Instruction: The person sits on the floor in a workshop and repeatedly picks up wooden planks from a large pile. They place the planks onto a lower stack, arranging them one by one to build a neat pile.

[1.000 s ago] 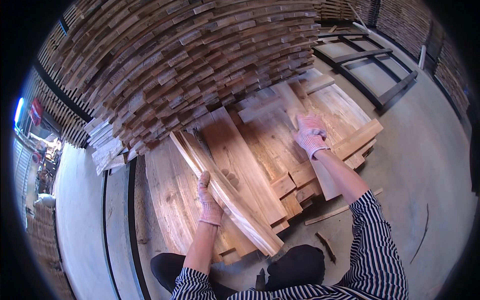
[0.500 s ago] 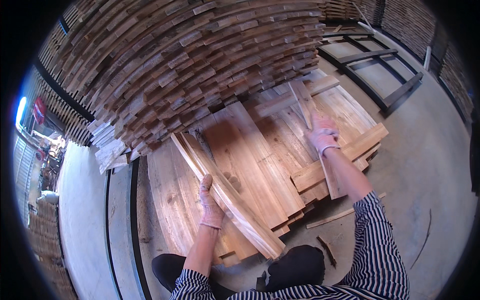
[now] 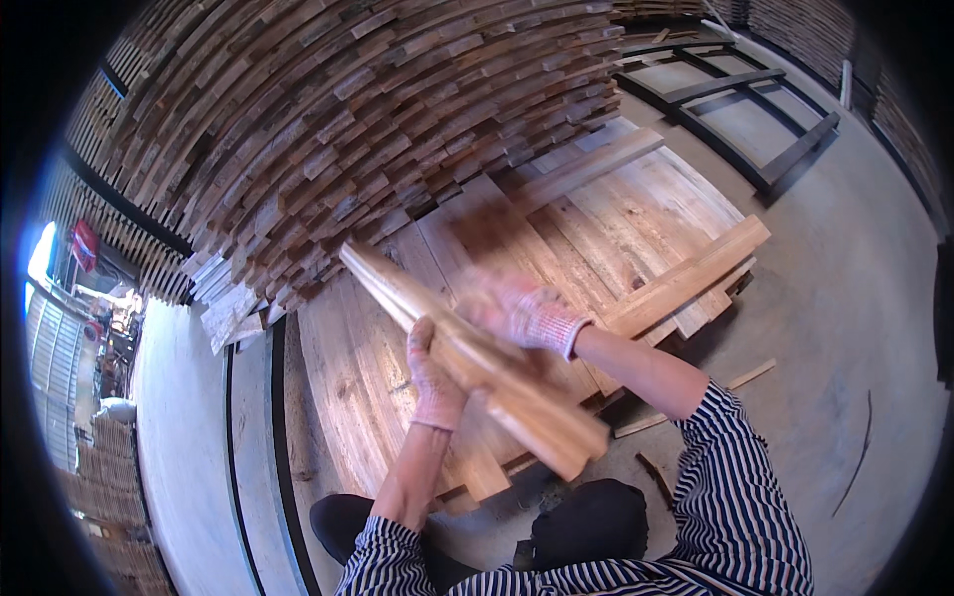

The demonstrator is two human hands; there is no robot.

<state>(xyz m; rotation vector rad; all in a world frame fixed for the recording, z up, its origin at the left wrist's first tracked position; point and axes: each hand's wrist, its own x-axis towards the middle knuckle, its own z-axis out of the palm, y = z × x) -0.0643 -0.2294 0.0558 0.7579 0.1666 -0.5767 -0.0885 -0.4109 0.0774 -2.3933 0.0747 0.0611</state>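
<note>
My left hand (image 3: 435, 389), in a pale knitted glove, is wrapped round a bundle of wooden boards (image 3: 542, 417), thumb on top. The bundle is tilted and slants from far left to near right above a layer of flat planks (image 3: 358, 387). My right hand (image 3: 527, 313), gloved the same way, is at the bundle's right side. Motion smears its fingers, so I cannot tell whether they grip a board.
A tall stack of rough boards (image 3: 378, 129) rises behind the planks. One crosswise board (image 3: 696, 273) lies along the right, another (image 3: 596, 169) farther back. Black metal frames (image 3: 765, 179) lie on the concrete floor (image 3: 815, 328). A thin stick (image 3: 857, 452) is at the right.
My right hand has swung left to the bundle, and the loose board it held has left its place on the right. The bundle in my left hand has shifted slightly right and blurs.
</note>
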